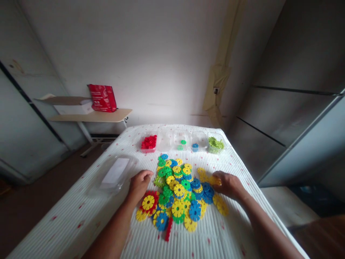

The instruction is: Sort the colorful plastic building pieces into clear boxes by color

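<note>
A pile of notched plastic building discs [179, 190] in yellow, blue and green lies spread on the table between my hands. My right hand [228, 184] is at the pile's right edge, its fingers closed on a yellow notched disc [215, 180]. Other yellow discs lie just beside it. On the left of the pile, my left hand [140, 182] has its fingers curled together; whether anything is in them is hidden. Nearer to me sits a red piece [155, 197] with a yellow disc on top. A red toothed strip [169, 229] lies at the front of the pile.
Along the back stand clear plastic tubs: one with red pieces [148, 142], one with light-green pieces [216, 143], others with a green disc [183, 142] and blue discs [195, 146]. A clear lid [128, 176] holding white paper lies left. A side table [118, 114] carries a red bag [102, 98].
</note>
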`<state>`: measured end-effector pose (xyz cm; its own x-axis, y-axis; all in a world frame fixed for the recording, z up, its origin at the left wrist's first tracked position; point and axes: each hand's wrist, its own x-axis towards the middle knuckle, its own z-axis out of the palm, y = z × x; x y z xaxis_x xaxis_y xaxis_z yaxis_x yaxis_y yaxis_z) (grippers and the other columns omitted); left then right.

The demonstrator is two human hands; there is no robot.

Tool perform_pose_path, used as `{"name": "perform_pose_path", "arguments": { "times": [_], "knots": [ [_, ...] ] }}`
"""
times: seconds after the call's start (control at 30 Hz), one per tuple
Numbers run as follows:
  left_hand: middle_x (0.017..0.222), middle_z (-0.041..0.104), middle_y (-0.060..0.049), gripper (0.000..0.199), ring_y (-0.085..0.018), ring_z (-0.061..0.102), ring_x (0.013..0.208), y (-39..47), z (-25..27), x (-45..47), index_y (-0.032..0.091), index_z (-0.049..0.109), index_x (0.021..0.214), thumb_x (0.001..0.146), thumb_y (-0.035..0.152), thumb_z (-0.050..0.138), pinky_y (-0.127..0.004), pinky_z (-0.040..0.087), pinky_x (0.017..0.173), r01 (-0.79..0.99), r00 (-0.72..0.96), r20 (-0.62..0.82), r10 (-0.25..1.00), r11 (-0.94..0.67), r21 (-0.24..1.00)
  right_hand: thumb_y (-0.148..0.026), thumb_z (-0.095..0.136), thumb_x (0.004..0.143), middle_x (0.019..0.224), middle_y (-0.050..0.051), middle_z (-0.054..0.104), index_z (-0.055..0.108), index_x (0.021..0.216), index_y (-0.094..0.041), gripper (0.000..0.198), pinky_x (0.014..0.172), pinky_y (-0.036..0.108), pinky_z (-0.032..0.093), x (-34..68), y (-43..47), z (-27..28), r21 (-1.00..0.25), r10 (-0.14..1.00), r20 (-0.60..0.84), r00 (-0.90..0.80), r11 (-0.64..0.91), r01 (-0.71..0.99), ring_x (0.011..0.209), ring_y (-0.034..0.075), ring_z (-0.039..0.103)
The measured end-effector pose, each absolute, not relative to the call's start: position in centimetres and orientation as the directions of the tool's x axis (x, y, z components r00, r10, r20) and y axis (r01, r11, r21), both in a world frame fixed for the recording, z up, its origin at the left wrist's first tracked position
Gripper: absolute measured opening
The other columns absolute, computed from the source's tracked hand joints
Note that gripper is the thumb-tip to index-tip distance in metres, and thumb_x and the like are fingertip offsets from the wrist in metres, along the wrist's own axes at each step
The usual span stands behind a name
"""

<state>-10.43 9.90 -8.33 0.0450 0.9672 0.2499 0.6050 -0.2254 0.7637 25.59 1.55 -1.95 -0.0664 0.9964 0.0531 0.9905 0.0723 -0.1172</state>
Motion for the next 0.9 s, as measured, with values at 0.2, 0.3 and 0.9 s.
{"name": "perform_pose_path", "arguments": {
  "times": [0.2, 0.3, 0.9],
  "knots": [
    [0.083, 0.068, -0.002, 0.024, -0.016, 0.062, 0.080, 9.9, -8.3, -10.4, 0.019, 0.064, 0.080, 0.073, 0.024, 0.042, -0.024, 0.047, 0.074, 0.609, 0.053, 0.255, 0.965, -0.234, 0.758, -0.029, 0.053, 0.068, 0.087, 0.003, 0.068, 0.060, 0.094, -0.025, 0.028, 0.063, 0.025, 0.042, 26.2, 1.8, -1.8, -0.168, 0.997, 0.043, -0.069, 0.075, 0.983, 0.075, 0.019, 0.062],
    [0.083, 0.068, -0.002, 0.023, -0.015, 0.062, 0.078, 9.8, -8.3, -10.3, 0.019, 0.064, 0.080, 0.073, 0.024, 0.042, -0.024, 0.047, 0.072, 0.607, 0.049, 0.259, 0.965, -0.235, 0.759, -0.028, 0.052, 0.067, 0.088, 0.003, 0.067, 0.061, 0.093, -0.024, 0.028, 0.063, 0.024, 0.042, 26.8, 2.0, -1.9, -0.254, 0.995, 0.055, -0.086, 0.097, 0.962, 0.073, 0.017, 0.061],
    [0.085, 0.068, -0.002, 0.024, -0.016, 0.061, 0.082, 9.7, -8.1, -10.3, 0.019, 0.064, 0.081, 0.074, 0.021, 0.041, -0.026, 0.047, 0.075, 0.616, 0.056, 0.245, 0.968, -0.226, 0.754, -0.037, 0.054, 0.071, 0.095, 0.006, 0.061, 0.057, 0.098, -0.019, 0.033, 0.067, 0.027, 0.045, 27.1, 2.4, -4.3, -0.354, 0.979, 0.156, -0.130, 0.179, 0.918, 0.078, 0.017, 0.058]
  ]
}}
